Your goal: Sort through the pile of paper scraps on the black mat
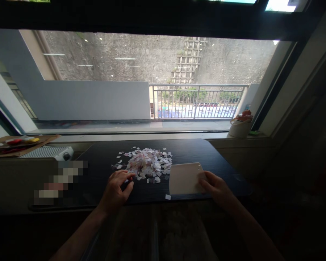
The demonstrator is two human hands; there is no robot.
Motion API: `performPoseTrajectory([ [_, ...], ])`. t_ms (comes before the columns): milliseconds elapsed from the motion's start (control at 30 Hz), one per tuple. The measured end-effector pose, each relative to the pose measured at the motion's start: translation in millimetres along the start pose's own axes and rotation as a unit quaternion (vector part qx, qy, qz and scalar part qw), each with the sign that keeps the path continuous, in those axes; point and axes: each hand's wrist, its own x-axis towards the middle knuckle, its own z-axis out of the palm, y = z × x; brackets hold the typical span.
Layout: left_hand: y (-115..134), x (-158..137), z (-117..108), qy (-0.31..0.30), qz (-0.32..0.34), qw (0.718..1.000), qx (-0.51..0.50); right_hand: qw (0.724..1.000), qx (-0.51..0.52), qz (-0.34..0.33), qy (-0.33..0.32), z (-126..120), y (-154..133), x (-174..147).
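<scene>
A heap of small cut paper pieces (148,162) lies on the dark table, with loose pieces scattered around its edges. My left hand (118,186) is at the heap's near left side, thumb and curved fingers apart, holding nothing I can see. Between the thumb and fingers of my right hand (213,185) is the right edge of a flat, pale rectangular card (183,178). Its surface looks blank apart from small marks near the upper right corner. The card is just right of the heap, and a single paper piece (167,197) lies by its lower left corner.
The dark table (195,150) has rounded corners and stands against a window. A white container (240,127) with orange things in it sits on the sill at right. At left are a white slatted appliance (47,153) and a brown board (47,139) bearing colourful items. A blurred patch covers the table's left part.
</scene>
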Motion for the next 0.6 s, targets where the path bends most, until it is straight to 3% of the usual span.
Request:
performPoseTrajectory([
  [133, 1.8, 0.3, -0.6, -0.001, -0.006, 1.000, -0.009, 0.998, -0.036, -0.011, -0.049, -0.8, 0.6, 4.7],
  [300, 2.5, 0.8, -0.4, 0.001, -0.011, 1.000, -0.014, 1.000, -0.019, -0.008, -0.001, -6.9, 2.6, 3.0],
  [433, 2.9, 0.7, -1.1, 0.000, -0.007, 1.000, -0.011, 1.000, -0.013, -0.004, -0.022, -6.5, 3.4, 2.3],
  [600, 2.4, 0.2, -1.3, -0.004, -0.007, 1.000, -0.005, 0.994, 0.007, -0.012, 0.107, -11.4, 1.5, 5.4],
])
